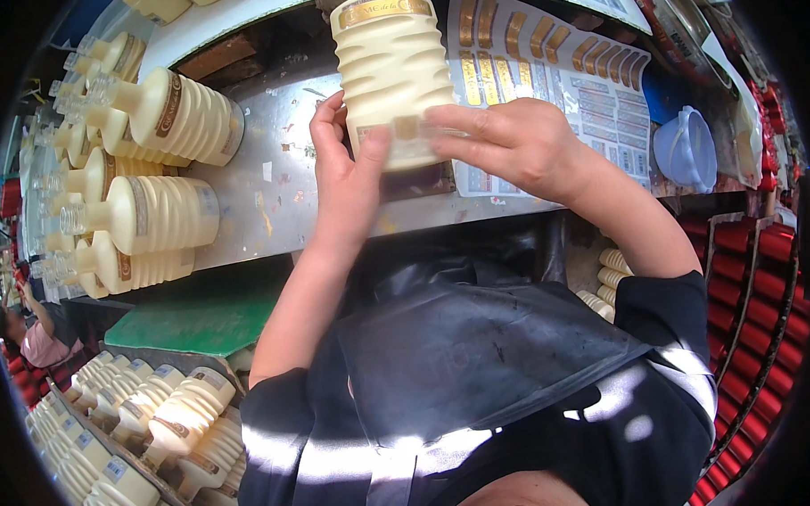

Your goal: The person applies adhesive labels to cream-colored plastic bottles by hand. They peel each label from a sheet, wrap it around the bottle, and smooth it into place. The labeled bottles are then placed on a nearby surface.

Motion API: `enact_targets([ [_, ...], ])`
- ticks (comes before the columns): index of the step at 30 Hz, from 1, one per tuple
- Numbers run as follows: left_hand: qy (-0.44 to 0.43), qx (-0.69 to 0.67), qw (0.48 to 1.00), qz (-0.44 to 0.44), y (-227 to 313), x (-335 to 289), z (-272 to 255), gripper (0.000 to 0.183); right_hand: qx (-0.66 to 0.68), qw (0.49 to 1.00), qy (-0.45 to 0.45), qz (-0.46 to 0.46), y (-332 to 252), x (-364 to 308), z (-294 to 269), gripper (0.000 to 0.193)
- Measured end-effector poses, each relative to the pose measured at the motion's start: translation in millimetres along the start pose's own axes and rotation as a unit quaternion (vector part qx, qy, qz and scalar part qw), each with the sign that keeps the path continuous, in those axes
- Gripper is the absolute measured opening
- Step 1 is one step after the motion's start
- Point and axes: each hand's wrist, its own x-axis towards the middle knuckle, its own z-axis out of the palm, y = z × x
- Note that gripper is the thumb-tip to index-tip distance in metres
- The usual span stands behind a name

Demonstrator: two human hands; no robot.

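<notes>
A cream-coloured bottle (394,70) with a wavy, ribbed body leans over the bench in front of me. A gold-brown label (385,10) curves across its upper part. My left hand (344,166) is closed around the lower left side, thumb on the front. From the right, my right hand (517,142) reaches across with its fingers at the lower front, by a small brownish patch (406,128). Those fingertips are smeared by motion, and whether they grip anything is unclear. A sheet of gold and pale labels (587,113) lies beside the bottle.
Several similar bottles (185,212) lie on the metal bench (269,191) at left. A pale blue bucket (685,149) stands at right. Crates of cream bottles (124,397) fill the lower left, near a green board (198,318). Red stacked items (756,330) stand right. Another person (46,332) is far left.
</notes>
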Motion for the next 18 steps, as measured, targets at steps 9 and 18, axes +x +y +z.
enact_targets([
  [9, 0.000, -0.116, 0.993, -0.004, -7, -1, -8, 0.075, 0.225, 0.876, 0.046, 0.425, -20, -14, 15, 0.024],
  [18, 0.014, -0.029, 0.999, -0.021, 2, -3, 8, 0.082, 0.523, 0.673, 0.054, 0.521, -31, -5, 55, 0.055],
])
